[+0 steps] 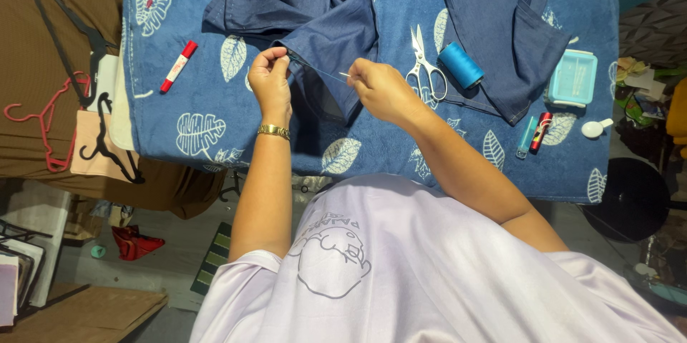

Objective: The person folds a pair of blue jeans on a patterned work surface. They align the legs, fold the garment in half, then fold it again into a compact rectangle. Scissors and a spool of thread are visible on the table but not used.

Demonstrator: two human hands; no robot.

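Note:
My left hand pinches the hem edge of a dark blue garment that lies on a blue towel with white leaf prints. My right hand pinches a thin needle just right of that hem. A thread runs between the two hands. A gold bracelet circles my left wrist. Scissors and a blue thread spool lie just right of my right hand.
A second blue cloth piece lies at the right, beside a light blue box, a small lighter, a red tube and a white scoop. A red marker lies left. Hangers rest on brown cloth.

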